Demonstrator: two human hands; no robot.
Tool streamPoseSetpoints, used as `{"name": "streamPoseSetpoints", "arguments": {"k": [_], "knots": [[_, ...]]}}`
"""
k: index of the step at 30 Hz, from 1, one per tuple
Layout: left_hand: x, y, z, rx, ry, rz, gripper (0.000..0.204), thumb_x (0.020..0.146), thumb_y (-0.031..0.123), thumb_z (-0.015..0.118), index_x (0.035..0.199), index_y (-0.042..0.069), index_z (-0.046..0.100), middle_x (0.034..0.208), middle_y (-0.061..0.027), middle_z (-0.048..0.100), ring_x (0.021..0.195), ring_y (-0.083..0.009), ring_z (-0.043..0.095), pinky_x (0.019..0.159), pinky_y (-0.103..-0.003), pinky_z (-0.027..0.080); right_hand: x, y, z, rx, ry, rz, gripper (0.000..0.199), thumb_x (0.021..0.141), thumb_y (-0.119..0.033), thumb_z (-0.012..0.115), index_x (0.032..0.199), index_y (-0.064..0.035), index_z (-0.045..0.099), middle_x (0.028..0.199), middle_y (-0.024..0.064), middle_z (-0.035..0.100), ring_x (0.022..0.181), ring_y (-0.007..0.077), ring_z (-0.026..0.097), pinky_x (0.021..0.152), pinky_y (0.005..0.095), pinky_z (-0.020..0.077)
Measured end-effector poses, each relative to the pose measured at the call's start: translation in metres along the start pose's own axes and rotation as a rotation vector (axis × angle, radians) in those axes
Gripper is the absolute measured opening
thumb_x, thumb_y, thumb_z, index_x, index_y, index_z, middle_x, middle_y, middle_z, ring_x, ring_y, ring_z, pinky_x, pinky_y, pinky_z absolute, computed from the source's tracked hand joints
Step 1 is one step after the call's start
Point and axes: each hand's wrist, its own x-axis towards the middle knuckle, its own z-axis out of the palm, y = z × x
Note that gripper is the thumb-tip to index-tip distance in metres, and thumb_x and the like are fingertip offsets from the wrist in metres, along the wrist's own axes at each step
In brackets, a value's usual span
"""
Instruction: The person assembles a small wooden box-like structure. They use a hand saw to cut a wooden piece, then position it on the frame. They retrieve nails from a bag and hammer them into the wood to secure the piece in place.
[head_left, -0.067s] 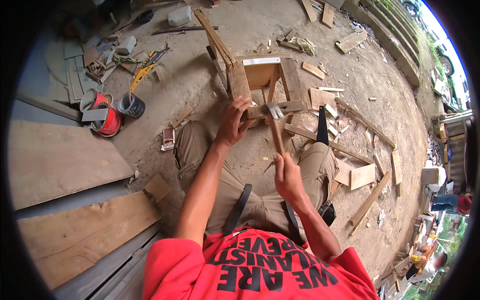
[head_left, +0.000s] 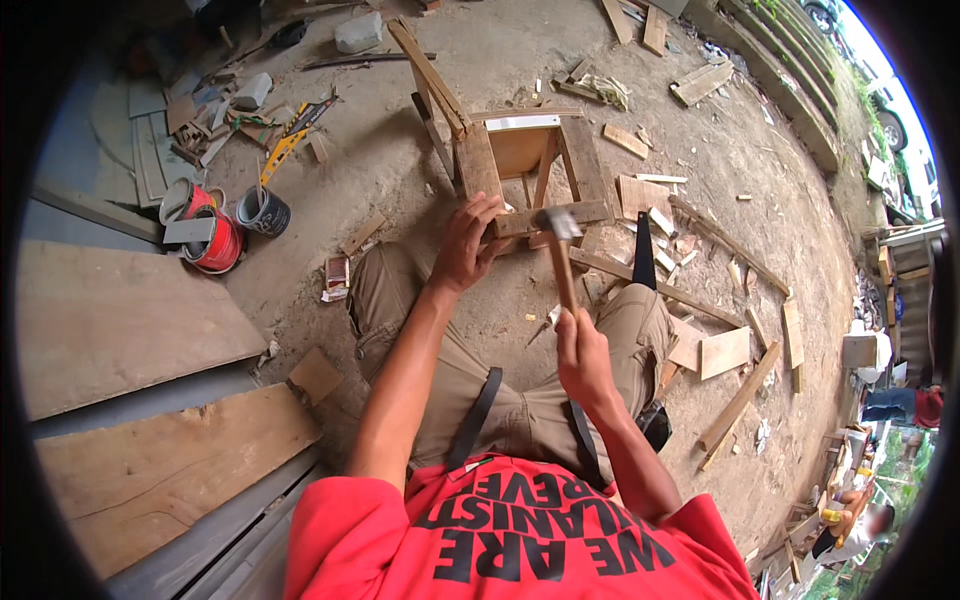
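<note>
I sit on the ground in khaki trousers and a red shirt. My right hand (head_left: 583,358) grips the wooden handle of a hammer (head_left: 558,250); its metal head hangs just above the near rail of a small wooden frame (head_left: 520,165), a stool-like box of rough boards. My left hand (head_left: 468,243) rests on the near left corner of that frame, fingers curled over the board and holding it steady. The frame stands on bare dirt right in front of my knees.
Offcuts of wood (head_left: 725,352) lie scattered on the dirt to the right. To the left stand a red tin (head_left: 215,243) and a dark tin (head_left: 264,211), with a yellow handsaw (head_left: 290,135) behind. Large flat boards (head_left: 110,320) lie at lower left. A person (head_left: 860,520) sits at far lower right.
The hammer head has dropped slightly toward the frame's near rail. My left hand has stayed on the frame's corner.
</note>
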Motion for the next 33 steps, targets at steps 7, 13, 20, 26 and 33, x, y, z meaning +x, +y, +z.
{"name": "streamPoseSetpoints", "arguments": {"k": [7,13,20,26,33], "knots": [[-0.007,-0.009,0.004,0.064,0.007,0.012,0.065,0.091,0.049,0.069,0.139,0.01,0.052,0.143,-0.0109,0.053,0.137,-0.0364,0.046,0.113,-0.048,0.038,-0.001,-0.026,-0.012,0.125,0.049,-0.062,0.034,0.109,-0.03,0.044,0.096,-0.0003,0.053,0.061,0.0134,0.054,0.052,0.0289,0.056,0.051,0.0419,0.042],[-0.007,-0.011,0.009,0.097,0.019,-0.026,0.086,0.077,0.053,0.08,0.145,0.012,0.047,0.143,-0.0161,0.051,0.137,-0.0389,0.045,0.113,-0.051,0.039,-0.001,-0.013,0.016,0.052,-0.101,0.046,0.033,0.109,-0.03,0.045,0.101,0.0001,0.055,0.064,0.0207,0.055,0.056,0.0355,0.059,0.056,0.0474,0.0429],[-0.012,-0.001,0.008,0.079,0.005,-0.091,0.1,0.074,0.049,0.086,0.152,0.008,0.039,0.146,-0.022,0.048,0.137,-0.0429,0.044,0.113,-0.052,0.038,-0.007,-0.074,-0.033,0.485,0.051,-0.212,0.038,0.108,-0.035,0.045,0.099,0.0012,0.053,0.062,0.0023,0.049,0.055,0.0106,0.048,0.05,0.0328,0.0387],[-0.006,-0.006,0.013,0.032,0.014,-0.064,0.116,0.068,0.052,0.089,0.156,0.008,0.028,0.144,-0.02,0.051,0.136,-0.0411,0.045,0.113,-0.052,0.037,0.009,-0.019,0.01,-0.091,-0.11,-0.059,0.027,0.106,-0.022,0.048,0.1,0.0039,0.05,0.062,0.0264,0.055,0.064,0.0497,0.06,0.056,0.053,0.0429],[-0.007,-0.006,0.013,0.018,0.033,-0.07,0.122,0.067,0.047,0.091,0.157,0.004,0.02,0.143,-0.0178,0.053,0.134,-0.0377,0.047,0.112,-0.05,0.038,0.0,-0.054,-0.012,0.243,0.103,-0.29,0.03,0.107,-0.027,0.047,0.098,0.0014,0.052,0.063,0.0133,0.053,0.054,0.0325,0.057,0.052,0.0407,0.0428]]}}
